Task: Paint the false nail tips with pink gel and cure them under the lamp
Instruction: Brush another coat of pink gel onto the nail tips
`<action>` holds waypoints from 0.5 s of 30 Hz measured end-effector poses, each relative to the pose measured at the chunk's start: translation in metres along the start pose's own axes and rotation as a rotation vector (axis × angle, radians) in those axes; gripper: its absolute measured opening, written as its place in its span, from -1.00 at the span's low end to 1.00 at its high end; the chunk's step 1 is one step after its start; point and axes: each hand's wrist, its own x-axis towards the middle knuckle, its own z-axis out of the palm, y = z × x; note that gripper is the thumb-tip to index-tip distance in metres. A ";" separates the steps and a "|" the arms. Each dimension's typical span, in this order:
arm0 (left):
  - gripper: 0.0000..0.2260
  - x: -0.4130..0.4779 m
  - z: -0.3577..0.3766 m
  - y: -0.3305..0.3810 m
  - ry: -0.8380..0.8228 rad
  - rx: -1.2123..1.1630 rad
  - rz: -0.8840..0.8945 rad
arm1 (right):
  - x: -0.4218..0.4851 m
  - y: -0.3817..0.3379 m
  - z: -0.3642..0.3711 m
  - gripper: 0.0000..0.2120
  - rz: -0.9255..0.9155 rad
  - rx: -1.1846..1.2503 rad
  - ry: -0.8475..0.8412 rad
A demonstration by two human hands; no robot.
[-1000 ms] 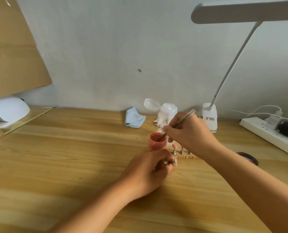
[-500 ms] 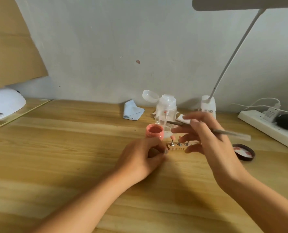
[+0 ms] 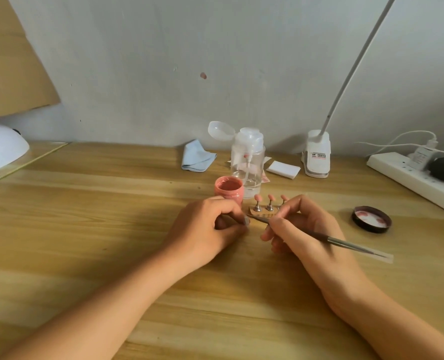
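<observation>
My forearms reach over a wooden table (image 3: 106,229). My left hand (image 3: 207,227) is curled, and its fingertips pinch a small false nail tip (image 3: 246,221). My fingers hide most of the tip, so I cannot tell its colour for sure.

My right hand (image 3: 304,229) grips a thin brush (image 3: 327,236) like a pen. The bristle end points left and sits at the pinched tip, touching it or just short of it.

A second ago those bristles were down in the gel pot. Half a second ago the brush was lifted clear and held level. Now it has come down to the tip, so I judge the brush is loaded and this tip's coat is starting.

Just beyond my hands is a small wooden stand (image 3: 261,213) with three pink tips (image 3: 257,198) on metal pegs. My right fingers partly hide the third.

Behind my left hand the pink gel pot (image 3: 228,189) stands open, just beside a clear pump bottle (image 3: 248,162). Its black lid (image 3: 371,220) lies off to the right.

Far to the left, well apart from everything else, sits the white curing lamp (image 3: 1,149). Curing is still to come for the tip I am holding.
</observation>
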 end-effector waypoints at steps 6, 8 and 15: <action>-0.81 -0.001 0.000 0.002 0.005 0.002 -0.007 | 0.001 0.003 0.001 -0.93 -0.022 -0.090 -0.034; -0.78 0.000 0.000 0.001 0.006 0.003 -0.008 | 0.001 0.004 0.000 -0.93 -0.027 -0.097 -0.030; -0.78 0.000 -0.001 0.002 0.002 0.002 -0.008 | 0.001 0.004 0.000 -0.91 -0.051 -0.154 -0.016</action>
